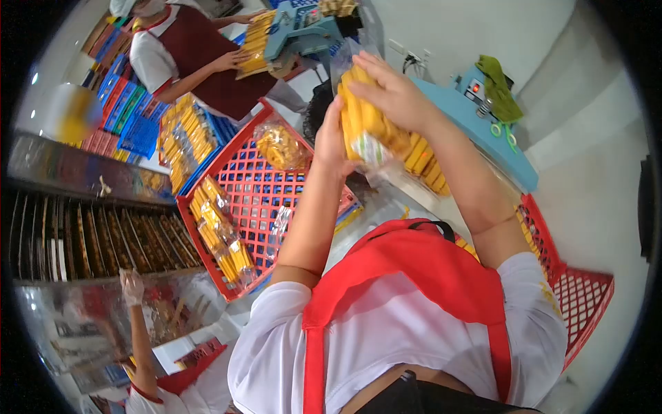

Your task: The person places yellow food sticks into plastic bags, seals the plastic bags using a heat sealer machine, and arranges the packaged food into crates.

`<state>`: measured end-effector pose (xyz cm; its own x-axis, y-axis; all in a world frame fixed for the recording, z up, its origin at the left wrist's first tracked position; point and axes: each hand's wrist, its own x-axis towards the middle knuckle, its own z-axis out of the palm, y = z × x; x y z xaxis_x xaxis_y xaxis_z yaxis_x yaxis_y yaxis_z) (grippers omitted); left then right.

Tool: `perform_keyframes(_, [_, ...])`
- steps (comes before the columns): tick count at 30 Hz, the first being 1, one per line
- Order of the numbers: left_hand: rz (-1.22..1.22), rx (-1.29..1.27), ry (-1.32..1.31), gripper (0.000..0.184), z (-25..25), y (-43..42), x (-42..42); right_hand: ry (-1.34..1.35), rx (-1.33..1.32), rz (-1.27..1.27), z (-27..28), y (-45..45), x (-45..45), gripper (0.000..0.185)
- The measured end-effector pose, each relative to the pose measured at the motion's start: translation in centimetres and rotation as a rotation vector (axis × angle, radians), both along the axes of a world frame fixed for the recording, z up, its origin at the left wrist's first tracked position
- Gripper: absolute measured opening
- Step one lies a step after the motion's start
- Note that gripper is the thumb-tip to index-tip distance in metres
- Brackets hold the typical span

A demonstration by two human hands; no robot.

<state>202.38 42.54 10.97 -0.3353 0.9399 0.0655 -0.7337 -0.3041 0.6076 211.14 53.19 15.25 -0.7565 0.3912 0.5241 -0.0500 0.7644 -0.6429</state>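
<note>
Both my hands are wrapped round a clear plastic bag of yellow sticks (357, 114), held tilted in front of me. My left hand (332, 136) grips its left side, fingers closed against the plastic. From the right, my right hand (389, 90) presses over the top and side, its fingers close together. A white and green label shows low on the bag. Beyond my right wrist, more yellow sticks (424, 165) lie in a row, partly hidden by my forearm.
A red crate (238, 165) at left holds several bagged packs. Beside it stands a blue crate (219, 127) of packs. A light-blue machine (476, 117) bears a green cloth (498, 86) and green-handled scissors (509, 134). Another red crate (586, 297) is at right. Two co-workers stand nearby.
</note>
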Motion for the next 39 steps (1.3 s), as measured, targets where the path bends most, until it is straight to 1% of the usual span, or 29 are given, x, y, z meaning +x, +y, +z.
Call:
perform_keyframes(2, [-0.265, -0.037, -0.181, 0.042, -0.2, 1.8, -0.4, -0.129, -0.55, -0.011, -0.6, 2.0, -0.2, 0.064])
perform_keyframes(3, [-0.399, -0.054, -0.266, 0.042, -0.3, 2.8, -0.4, -0.12, -0.546, -0.038, -0.6, 2.4, 0.2, 0.064])
perform_keyframes(4, [-0.344, -0.125, -0.233, 0.041, -0.6, 3.7, -0.1, -0.161, -0.576, -0.073, -0.5, 2.8, 0.7, 0.066])
perform_keyframes(5, [-0.372, -0.127, -0.229, 0.041, -0.6, 4.4, 0.2, -0.202, -0.61, -0.107, -0.4, 3.1, 1.3, 0.067])
perform_keyframes(7, [-0.434, -0.127, -0.218, 0.041, -0.7, 5.9, 1.1, -0.171, -0.645, -0.143, -0.9, 4.5, 2.6, 0.068])
perform_keyframes(9, [-0.416, -0.158, -0.143, 0.041, 0.3, 6.5, 2.9, -0.14, -0.662, -0.179, -0.8, 4.7, 4.3, 0.068])
perform_keyframes(11, [-0.396, -0.208, -0.086, 0.04, 0.5, 7.1, 4.3, -0.146, -0.384, -0.394, -0.2, 3.6, 6.8, 0.07])
perform_keyframes(12, [-0.383, -0.236, -0.011, 0.043, 1.6, 6.8, 5.5, -0.145, -0.385, -0.43, 0.0, 2.7, 8.4, 0.07])
perform_keyframes(13, [-0.421, -0.235, -0.013, 0.043, 1.7, 6.6, 6.8, -0.092, -0.247, -0.5, 0.0, 1.7, 10.5, 0.067])
perform_keyframes(14, [-0.32, -0.131, 0.252, 0.046, 1.7, 6.4, 8.0, -0.044, -0.105, -0.568, -0.3, 0.8, 12.4, 0.064])
perform_keyframes(15, [-0.213, -0.016, 0.509, 0.05, 1.5, 6.6, 9.2, -0.048, -0.105, -0.606, -1.0, 0.5, 14.3, 0.064])
perform_keyframes(16, [-0.238, 0.024, 0.739, 0.059, 0.8, 6.9, 10.1, 0.126, -0.343, -0.473, -2.2, 0.3, 16.2, 0.062])
perform_keyframes(17, [-0.274, 0.032, 0.732, 0.059, -0.4, 7.2, 11.3, 0.308, -0.572, -0.331, -3.5, -0.2, 18.0, 0.06])
perform_keyframes(18, [-0.268, 0.083, 0.916, 0.06, -2.1, 7.6, 12.9, 0.313, -0.573, -0.367, -4.7, -0.8, 19.7, 0.06])
perform_keyframes(20, [-0.237, 0.165, 1.284, 0.061, -4.4, 8.1, 15.2, 0.331, -0.492, -0.561, -7.3, -2.1, 22.7, 0.056])
perform_keyframes(21, [-0.263, 0.185, 1.285, 0.061, -5.8, 7.9, 16.4, 0.342, -0.487, -0.59, -9.1, -2.9, 23.8, 0.056])
perform_keyframes(23, [-0.468, 0.163, 0.978, 0.059, -8.2, 7.9, 18.6, 0.383, -0.473, -0.71, -13.5, -3.9, 25.4, 0.053])
perform_keyframes(25, [-0.483, 0.142, 1.056, 0.057, -8.9, 7.2, 19.6, 0.425, -0.516, -0.745, -17.8, -4.7, 25.9, 0.051])
perform_keyframes(26, [-0.432, 0.137, 1.159, 0.054, -10.5, 7.3, 19.8, 0.46, -0.556, -0.754, -18.9, -4.9, 26.3, 0.049])
perform_keyframes(27, [-0.38, 0.13, 1.262, 0.051, -10.8, 7.0, 20.2, 0.472, -0.556, -0.775, -18.1, -5.5, 26.4, 0.049])
perform_keyframes(28, [-0.407, 0.139, 1.268, 0.051, -11.2, 6.7, 20.2, 0.488, -0.618, -0.804, -17.4, -6.2, 26.2, 0.045])
perform_keyframes(29, [-0.242, 0.181, 1.493, 0.046, -10.6, 6.4, 20.1, 0.506, -0.681, -0.835, -16.5, -6.8, 26.1, 0.041])
perform_keyframes(30, [-0.063, 0.232, 1.705, 0.041, -9.7, 6.2, 20.1, 0.22, -0.261, -1.068, -15.9, -6.5, 26.5, 0.032])
perform_keyframes(31, [-0.091, 0.252, 1.707, 0.041, -8.5, 5.9, 20.2, 0.226, -0.267, -1.097, -14.9, -6.7, 26.9, 0.032])
perform_keyframes(33, [-0.27, 0.123, 1.636, 0.034, -6.3, 5.8, 20.4, 0.067, -0.138, -1.07, -12.2, -6.8, 27.1, 0.024])
perform_keyframes(35, [-0.217, 0.145, 1.624, 0.029, -6.7, 6.1, 20.6, 0.099, -0.089, -1.106, -12.1, -6.5, 27.0, 0.019])
perform_keyframes(37, [-0.176, 0.109, 1.443, 0.025, -7.0, 6.3, 20.5, 0.071, -0.228, -1.087, -11.8, -6.4, 27.1, 0.015])
perform_keyframes(38, [-0.172, 0.101, 1.44, 0.025, -7.5, 6.5, 20.3, 0.066, -0.229, -1.08, -11.8, -6.5, 27.3, 0.015])
perform_keyframes(39, [-0.33, -0.066, 1.133, 0.022, -8.1, 6.7, 20.0, 0.15, -0.368, -0.999, -11.8, -6.6, 27.5, 0.013])
